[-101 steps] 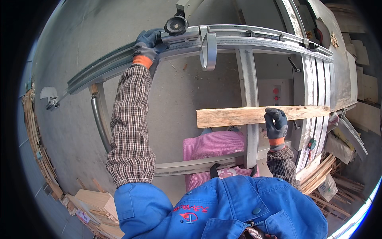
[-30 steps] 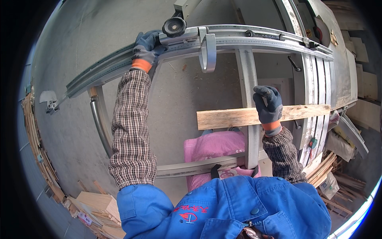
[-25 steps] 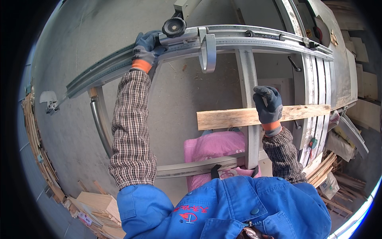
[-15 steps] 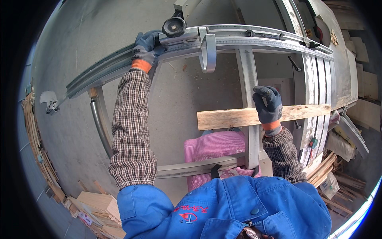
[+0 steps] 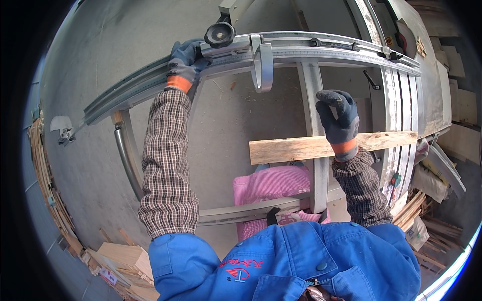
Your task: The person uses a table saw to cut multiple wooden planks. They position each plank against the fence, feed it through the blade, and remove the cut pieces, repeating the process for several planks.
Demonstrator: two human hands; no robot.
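The left hand's grip [image 5: 188, 58], gloved in dark grey with an orange cuff [image 5: 178, 84], was closed over a scaled metal rail [image 5: 301, 52] just beside a round black knob [image 5: 220, 34]. The right hand's grip [image 5: 343, 116] was loosely curled near a metal crossbar [image 5: 312, 93], its cuff over a pale wooden board [image 5: 283, 149], though whether it touched the wood could not be told. That board lay across the crossbar with its right end on the slotted metal tabletop [image 5: 402, 108], and pink striped cloth [image 5: 273, 183] showed between it and the blue jacket [image 5: 201, 271]

The gloved right hand [image 5: 339, 120] has slid forward across the wooden board [image 5: 286, 149], mostly past its far edge now.
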